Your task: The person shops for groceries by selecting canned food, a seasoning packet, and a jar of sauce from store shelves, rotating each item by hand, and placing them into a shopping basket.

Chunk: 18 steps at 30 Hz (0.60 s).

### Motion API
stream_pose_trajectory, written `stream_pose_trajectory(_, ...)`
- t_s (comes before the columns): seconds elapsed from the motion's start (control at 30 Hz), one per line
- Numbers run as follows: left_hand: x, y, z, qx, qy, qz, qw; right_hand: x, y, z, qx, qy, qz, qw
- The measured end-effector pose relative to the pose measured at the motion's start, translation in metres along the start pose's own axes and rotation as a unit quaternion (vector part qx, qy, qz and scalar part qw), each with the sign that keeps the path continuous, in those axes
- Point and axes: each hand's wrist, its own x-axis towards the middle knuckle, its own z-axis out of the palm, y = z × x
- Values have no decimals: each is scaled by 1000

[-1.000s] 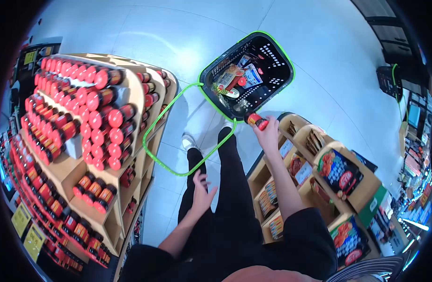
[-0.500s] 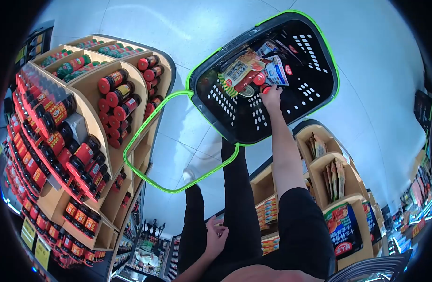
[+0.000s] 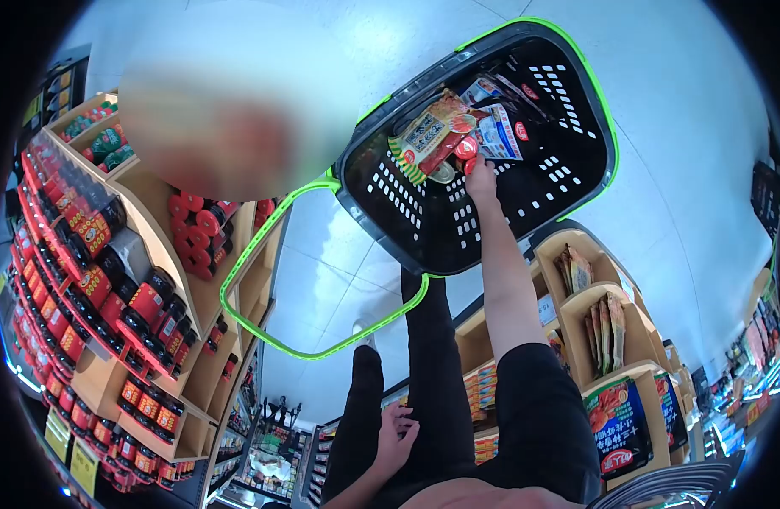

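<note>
My right hand (image 3: 483,182) reaches down into the black shopping basket (image 3: 411,246) with the green rim, its fingers closed on a red-lidded jar (image 3: 470,166). Most of that jar is hidden by the hand. Touching or very near it is another red lid (image 3: 466,147), and a yellow-and-red food packet (image 3: 428,136) lies just beyond. A white-and-blue packet (image 3: 498,133) rests beside these. The basket's green handle (image 3: 322,354) hangs folded out toward the lower left. Low in the view, my left hand (image 3: 396,434) is held in front of my dark trousers, fingers loosely bent and apart, holding nothing.
A wooden shelf unit (image 3: 205,293) with rows of red-labelled jars (image 3: 153,297) stands at left. To the right, another wooden shelf (image 3: 576,314) holds upright packets (image 3: 606,335) and dark blue bags (image 3: 617,424). A blurred patch covers the upper left.
My right hand and the jar have shifted slightly left within the basket, close against the other lid. My left hand has risen a little to the right, its fingers looser. A blurred patch has appeared.
</note>
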Motion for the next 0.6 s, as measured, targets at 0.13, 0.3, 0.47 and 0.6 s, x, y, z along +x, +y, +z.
stream_pose_trajectory(0.13, -6, 0, -10, -7, -18, 34, 999, -52, -20, -34, 35, 37, -16, 999)
stream_pose_trajectory(0.3, -27, 7, -36, 11, -53, 116, 992, -157, -61, -98, 135, 145, -129, 972)
stream_pose_trajectory(0.47, -43, -5, -85, 19, -112, 215, 970, -306, -87, -166, 181, 253, -194, 930)
stream_pose_trajectory(0.6, -51, -10, -138, 113, -133, 326, 929, -476, -89, -218, 175, 349, -163, 906)
